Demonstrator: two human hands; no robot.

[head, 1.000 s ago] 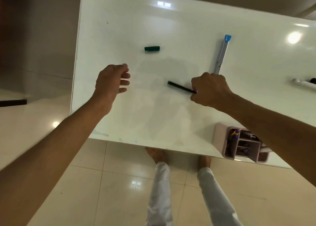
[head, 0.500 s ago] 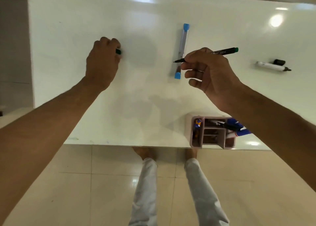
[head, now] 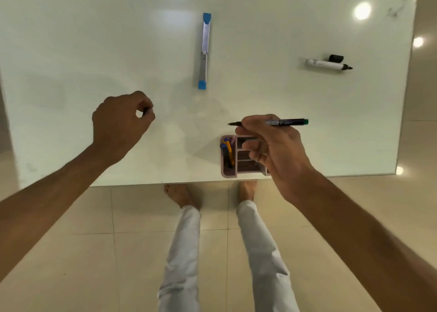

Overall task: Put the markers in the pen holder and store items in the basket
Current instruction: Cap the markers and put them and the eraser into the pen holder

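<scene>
My right hand (head: 272,146) pinches an uncapped black marker with a green end (head: 287,122), held level above the pink pen holder (head: 228,169). The holder stands at the table's near edge with pens in its left slot. My left hand (head: 120,122) is curled around a small dark cap (head: 146,110), of which only a sliver shows between the fingers. A white marker with a black tip (head: 327,64) lies uncapped at the right, its black cap (head: 336,57) just behind it.
A long silver tool with blue ends (head: 205,51) lies lengthwise in the middle of the white table (head: 71,51). The table's near edge runs just behind my feet on the tiled floor. No basket is in view.
My left hand took the green cap from the table and drew back toward me. My right hand lifted the marker and brought it down over the pen holder.
</scene>
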